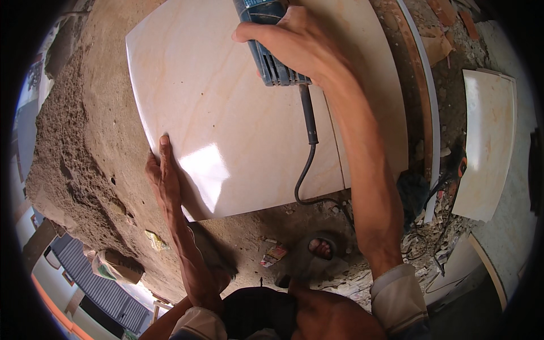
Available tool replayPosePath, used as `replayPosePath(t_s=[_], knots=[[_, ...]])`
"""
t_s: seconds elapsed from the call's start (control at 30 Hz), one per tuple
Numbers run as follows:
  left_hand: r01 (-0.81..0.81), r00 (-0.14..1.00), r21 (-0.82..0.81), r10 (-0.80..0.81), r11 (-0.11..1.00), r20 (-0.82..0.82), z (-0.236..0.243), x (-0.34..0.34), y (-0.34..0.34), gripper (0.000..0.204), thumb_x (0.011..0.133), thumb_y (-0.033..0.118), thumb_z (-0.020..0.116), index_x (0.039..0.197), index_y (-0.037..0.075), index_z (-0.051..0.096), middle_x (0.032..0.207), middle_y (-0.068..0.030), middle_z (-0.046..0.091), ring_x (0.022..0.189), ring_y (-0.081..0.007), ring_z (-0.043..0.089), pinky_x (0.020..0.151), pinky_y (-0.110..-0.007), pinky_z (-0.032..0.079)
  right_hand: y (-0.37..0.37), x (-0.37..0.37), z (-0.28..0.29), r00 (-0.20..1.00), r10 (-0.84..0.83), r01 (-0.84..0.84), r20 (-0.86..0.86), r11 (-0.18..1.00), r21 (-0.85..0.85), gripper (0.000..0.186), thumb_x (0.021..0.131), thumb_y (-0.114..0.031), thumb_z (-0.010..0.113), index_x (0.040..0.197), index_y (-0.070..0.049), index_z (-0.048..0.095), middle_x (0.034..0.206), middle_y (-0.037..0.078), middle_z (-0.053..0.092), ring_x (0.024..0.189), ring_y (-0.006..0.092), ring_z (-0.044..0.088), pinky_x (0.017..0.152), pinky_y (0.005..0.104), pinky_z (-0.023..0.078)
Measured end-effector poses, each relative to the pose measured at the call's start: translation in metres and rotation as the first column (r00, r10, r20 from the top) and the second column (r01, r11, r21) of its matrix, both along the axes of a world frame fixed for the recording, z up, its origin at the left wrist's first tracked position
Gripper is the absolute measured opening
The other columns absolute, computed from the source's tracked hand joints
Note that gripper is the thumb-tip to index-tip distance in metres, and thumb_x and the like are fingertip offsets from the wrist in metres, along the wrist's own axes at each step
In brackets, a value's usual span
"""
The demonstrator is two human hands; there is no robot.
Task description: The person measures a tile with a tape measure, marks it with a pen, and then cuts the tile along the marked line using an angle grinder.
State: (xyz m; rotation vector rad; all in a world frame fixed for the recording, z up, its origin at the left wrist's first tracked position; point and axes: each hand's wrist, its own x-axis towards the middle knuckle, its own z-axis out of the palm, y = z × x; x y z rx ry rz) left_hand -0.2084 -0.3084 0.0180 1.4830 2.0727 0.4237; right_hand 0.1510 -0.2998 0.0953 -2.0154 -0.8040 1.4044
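A large cream marble-look tile point(238, 164) lies flat in front of me, its glossy face reflecting a bright patch. My right hand point(300, 42) is wrapped round the body of a blue corded power cutter point(272, 65) over the tile's far part. The cutter's front end is beyond the top edge of the picture. From its back a black cord point(309, 116) runs down across the tile and passes under my right forearm. My left hand point(164, 173) grips the tile's left edge, thumb on the top face, other fingers partly hidden at the edge. A thin dark straight line point(335, 139) runs along the tile's right part.
Rough sandy ground point(107, 107) rises at the left. Right of the tile lie a long white strip point(435, 113), rubble and another cream tile piece point(487, 141). A bare foot point(321, 247) and a crumpled wrapper point(273, 254) are just below the tile. A sack point(119, 266) lies lower left.
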Motion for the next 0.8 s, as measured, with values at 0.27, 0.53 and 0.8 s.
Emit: replayPosePath(t_s=[0.27,0.53,0.8], knots=[[0.018,1.000,0.034,-0.019,0.999,0.023,0.001,0.004,-0.003,0.094,0.094,0.082,0.068,0.115,-0.009,0.072,0.094,-0.0172,0.072,0.091,-0.0269,0.069,0.084,-0.051,0.056,0.001,-0.001,-0.007,1.000,0.007,-0.007,-0.005,1.000,-0.008,0.037,0.093,-0.044,0.071,0.081,-0.009,0.065,0.067,0.004,0.061,0.055,0.0161,0.056,0.052,0.0388,0.048],[-0.003,1.000,0.022,0.003,1.000,0.019,0.002,0.006,-0.004,0.097,0.092,0.085,0.068,0.117,-0.009,0.071,0.096,-0.0180,0.072,0.094,-0.0282,0.069,0.088,-0.050,0.056,-0.010,0.001,0.001,0.999,-0.004,0.007,-0.052,0.999,0.052,0.038,0.093,-0.044,0.071,0.089,-0.006,0.066,0.069,0.005,0.063,0.057,0.0171,0.059,0.053,0.0407,0.049],[0.009,1.000,0.030,-0.010,1.000,0.028,0.001,0.004,-0.002,0.097,0.093,0.083,0.068,0.120,-0.010,0.071,0.099,-0.0196,0.074,0.095,-0.0292,0.069,0.090,-0.051,0.055,-0.004,-0.004,-0.002,0.999,-0.031,0.029,-0.029,0.999,-0.043,0.038,0.093,-0.044,0.071,0.093,-0.006,0.065,0.072,0.005,0.063,0.059,0.0169,0.059,0.058,0.0414,0.053]])
